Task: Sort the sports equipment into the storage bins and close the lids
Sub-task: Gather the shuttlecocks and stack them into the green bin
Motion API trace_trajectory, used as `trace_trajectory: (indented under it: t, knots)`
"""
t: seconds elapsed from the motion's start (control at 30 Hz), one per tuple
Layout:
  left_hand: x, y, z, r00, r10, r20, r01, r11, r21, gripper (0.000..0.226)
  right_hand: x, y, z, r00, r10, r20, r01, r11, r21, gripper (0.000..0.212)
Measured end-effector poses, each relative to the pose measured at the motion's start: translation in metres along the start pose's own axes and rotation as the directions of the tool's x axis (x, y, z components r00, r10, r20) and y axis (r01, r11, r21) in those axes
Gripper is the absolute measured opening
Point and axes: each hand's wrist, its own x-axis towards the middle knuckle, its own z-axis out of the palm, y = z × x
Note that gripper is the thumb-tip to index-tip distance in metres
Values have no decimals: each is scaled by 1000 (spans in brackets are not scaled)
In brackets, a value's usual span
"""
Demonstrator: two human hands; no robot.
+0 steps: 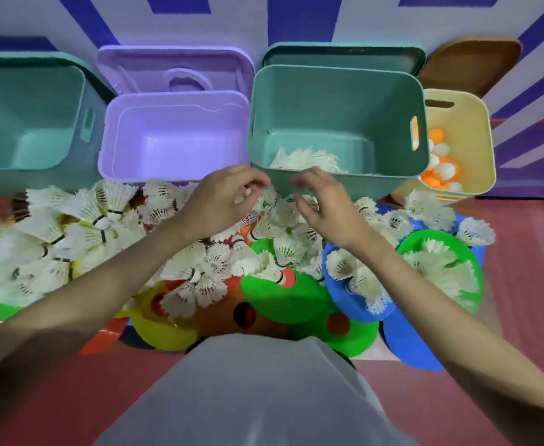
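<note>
Teal plastic makes up the biggest things here: one bin at far left with nothing showing inside it, and a second teal bin right of centre with a small heap of white shuttlecocks on its floor, its lid propped behind against the striped wall. Between them sits a purple bin, bare inside, its lid likewise leaning behind, and at far right a cream bin holds orange and white table-tennis balls. On the red floor a broad spread of shuttlecocks lies over green, blue, yellow and orange disc cones, some cones cupping several birdies. Both arms reach to the pile just in front of the second teal bin; the left hand has its fingers curled around what looks like a shuttlecock or two, though blur hides the exact grip, and the right hand hovers with fingers loosely spread over the pile, holding nothing I can make out. The step in hand seems to be gathering birdies for that bin, with most still on the floor; it should go best by scooping several by the cork ends, lifting clear over the near rim before letting go, and keeping the feathers uncrushed and the cones unsnagged
</note>
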Motion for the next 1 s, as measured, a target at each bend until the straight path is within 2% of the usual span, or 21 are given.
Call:
trace_trajectory:
  t: [0.07,0.13,0.2,0.23,0.3,0.37,0.5,0.57,0.6,0.7,0.77,0.83,0.9,1.0]
  knots:
    - [-24,-10,0,988,6,155,-9,1000,19,21,-19,-4,16,998,36,44,-36,999,-3,25]
    - [-43,-19,6,931,-39,363,1,995,104,36,-36,-5,31,992,92,88,-90,996,-29,27]
    - [-57,-28,14,852,-83,518,-22,981,194,52,-49,-6,44,982,138,128,-120,983,-138,31]
    - [-61,-30,18,833,-67,549,-62,975,214,57,-54,-7,49,977,156,148,-122,969,-215,33]
    - [-66,-36,27,824,-9,567,-147,962,228,63,-59,-10,59,965,198,175,-131,934,-334,38]
    - [-68,-38,32,805,-23,593,-160,954,254,68,-61,-15,67,952,245,184,-157,905,-395,39]
    - [-69,-39,42,759,-51,649,-200,931,307,74,-59,-23,81,931,313,188,-186,849,-494,23]
    - [-70,-42,47,764,-18,645,-243,917,315,69,-58,-26,86,924,336,180,-206,838,-506,10]
    - [-72,-45,49,770,-2,638,-258,914,314,68,-58,-28,87,921,349,172,-225,839,-495,9]
    - [-75,-48,53,787,32,616,-272,914,300,62,-60,-29,90,932,341,121,-257,860,-441,24]
    - [-75,-43,50,803,11,595,-226,930,289,56,-65,-27,90,935,350,65,-296,867,-401,19]
    - [-75,-36,43,824,-29,565,-119,968,222,57,-70,-24,87,935,353,19,-325,880,-346,15]
    - [-76,-28,34,853,-89,514,42,994,102,64,-76,-24,82,944,328,-35,-325,910,-258,9]
    - [-81,-22,22,881,-184,435,261,957,-123,65,-84,-32,72,934,304,-188,-329,937,-116,6]
